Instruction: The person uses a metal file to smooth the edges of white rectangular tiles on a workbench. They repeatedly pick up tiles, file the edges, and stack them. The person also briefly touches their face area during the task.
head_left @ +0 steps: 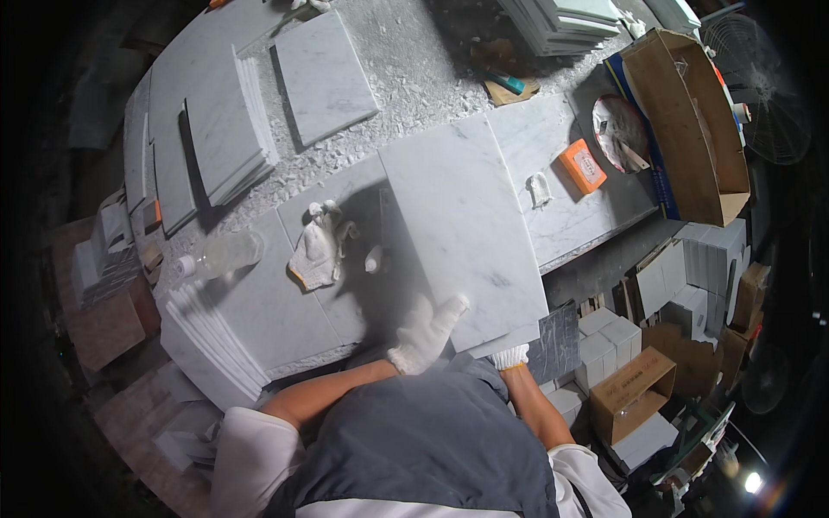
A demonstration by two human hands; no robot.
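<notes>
Slab (466,216) edge's touched by left hand (427,334), right hand (510,356) half hidden; neither grip can be told tbh.

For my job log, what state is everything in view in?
Near slab: looks whole
Left hand: gloved, at the slab's edge
Right hand: gloved, partly hidden
Clear bottle: lying down, capped
Loose glove: crumpled
Orange pack: looks closed
Large cardboard box: open
Fan: running or stopped, unclear

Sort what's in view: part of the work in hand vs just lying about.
In hand:
- grey-veined white slab
- gloved left hand, at its left edge
- gloved right hand, at its near edge, partly hidden

Apparently lying about:
- crumpled white glove
- clear bottle
- orange box
</notes>
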